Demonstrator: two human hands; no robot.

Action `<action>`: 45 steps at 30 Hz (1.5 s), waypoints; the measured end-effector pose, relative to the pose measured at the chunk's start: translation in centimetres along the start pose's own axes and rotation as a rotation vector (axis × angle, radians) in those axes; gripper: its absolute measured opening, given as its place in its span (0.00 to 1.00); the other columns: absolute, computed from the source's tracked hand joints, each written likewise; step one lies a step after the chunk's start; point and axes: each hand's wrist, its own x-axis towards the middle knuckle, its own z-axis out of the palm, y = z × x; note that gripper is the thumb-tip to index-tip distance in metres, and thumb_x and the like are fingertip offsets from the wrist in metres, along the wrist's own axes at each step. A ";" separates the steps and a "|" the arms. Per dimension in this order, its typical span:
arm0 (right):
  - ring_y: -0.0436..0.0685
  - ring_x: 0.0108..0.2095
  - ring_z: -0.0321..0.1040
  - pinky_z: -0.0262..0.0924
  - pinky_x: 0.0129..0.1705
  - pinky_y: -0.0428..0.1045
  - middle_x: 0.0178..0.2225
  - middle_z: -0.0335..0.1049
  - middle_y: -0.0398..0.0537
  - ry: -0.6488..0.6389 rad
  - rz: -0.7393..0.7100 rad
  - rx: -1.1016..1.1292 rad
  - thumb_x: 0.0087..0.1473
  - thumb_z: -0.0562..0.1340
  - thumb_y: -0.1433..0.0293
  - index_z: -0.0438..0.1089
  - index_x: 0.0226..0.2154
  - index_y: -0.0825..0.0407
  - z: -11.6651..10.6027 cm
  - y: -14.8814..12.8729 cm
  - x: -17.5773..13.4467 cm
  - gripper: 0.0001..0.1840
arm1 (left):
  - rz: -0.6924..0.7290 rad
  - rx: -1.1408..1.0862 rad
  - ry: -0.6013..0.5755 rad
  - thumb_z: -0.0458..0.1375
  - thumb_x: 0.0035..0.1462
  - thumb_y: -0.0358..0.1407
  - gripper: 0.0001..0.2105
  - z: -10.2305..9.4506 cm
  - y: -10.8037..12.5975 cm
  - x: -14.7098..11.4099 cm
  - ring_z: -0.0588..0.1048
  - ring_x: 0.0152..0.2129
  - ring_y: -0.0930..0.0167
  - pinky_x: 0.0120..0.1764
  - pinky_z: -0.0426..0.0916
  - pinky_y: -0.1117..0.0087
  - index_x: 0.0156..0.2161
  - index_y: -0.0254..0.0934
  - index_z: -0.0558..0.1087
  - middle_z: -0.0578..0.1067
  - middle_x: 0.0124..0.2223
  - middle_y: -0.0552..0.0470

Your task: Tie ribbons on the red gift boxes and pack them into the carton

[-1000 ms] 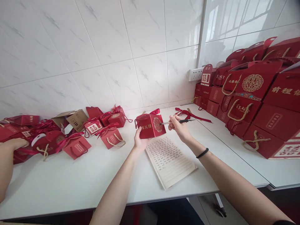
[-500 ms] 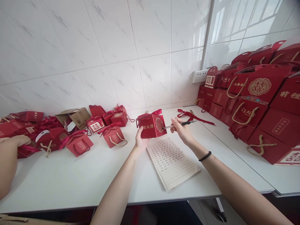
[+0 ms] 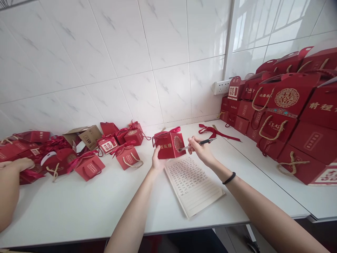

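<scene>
At the far left of the white table (image 3: 65, 207), a co-worker's hand (image 3: 23, 164) rests among a jumble of red boxes (image 3: 17, 149); what its fingers grip cannot be made out. Next along comes an open cardboard box (image 3: 91, 137) by the tiled wall (image 3: 102, 91), then a few small boxes with ribbon bows, the nearest, a rope-handled box (image 3: 126, 157), standing a little apart.

Toward the middle, the person's left hand (image 3: 158, 160) pinches the lower left corner of a gold-lettered box (image 3: 165, 150), thumb on the front. The box is held at the top edge of an open notebook (image 3: 202, 198) filled partway with handwriting. On its right side is a round pattern, and the tip of a pen (image 3: 206, 141) is at that side; whether it touches cannot be told. The right hand (image 3: 198, 149) pinches the pen between thumb and fingers.

Behind that hand lies a loose red ribbon (image 3: 226, 135). A black band (image 3: 229, 178) circles the right wrist. At the far right rises a stack of larger boxes (image 3: 300, 135).
</scene>
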 end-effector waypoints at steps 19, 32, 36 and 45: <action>0.48 0.18 0.59 0.54 0.23 0.45 0.16 0.56 0.38 0.119 -0.047 0.050 0.46 0.61 0.44 0.61 0.22 0.52 -0.4 -0.1 0.4 0.28 | -0.076 0.050 -0.055 0.61 0.45 0.44 0.16 0.1 -0.3 -0.1 0.74 0.39 0.61 0.44 0.66 0.63 0.36 0.33 0.73 0.77 0.35 0.47; 0.48 0.17 0.58 0.54 0.23 0.46 0.15 0.56 0.37 0.133 -0.064 0.057 0.46 0.62 0.44 0.64 0.24 0.52 -0.4 0.0 0.4 0.27 | -0.055 0.028 -0.067 0.60 0.46 0.46 0.18 0.1 -0.1 -0.2 0.74 0.39 0.61 0.43 0.66 0.62 0.37 0.33 0.73 0.77 0.37 0.46; 0.49 0.18 0.58 0.54 0.25 0.46 0.15 0.58 0.39 0.086 -0.069 -0.067 0.48 0.61 0.47 0.62 0.20 0.52 -0.2 0.2 0.1 0.26 | 0.047 -0.020 -0.039 0.59 0.47 0.45 0.16 -0.2 0.4 0.2 0.73 0.41 0.61 0.43 0.67 0.63 0.38 0.36 0.73 0.77 0.40 0.48; 0.49 0.19 0.59 0.56 0.26 0.46 0.16 0.60 0.39 0.091 -0.089 -0.038 0.50 0.61 0.48 0.63 0.23 0.52 0.0 0.2 -0.2 0.24 | 0.002 0.047 -0.047 0.62 0.43 0.46 0.18 0.1 0.4 -0.2 0.74 0.40 0.62 0.42 0.67 0.63 0.37 0.35 0.73 0.77 0.38 0.47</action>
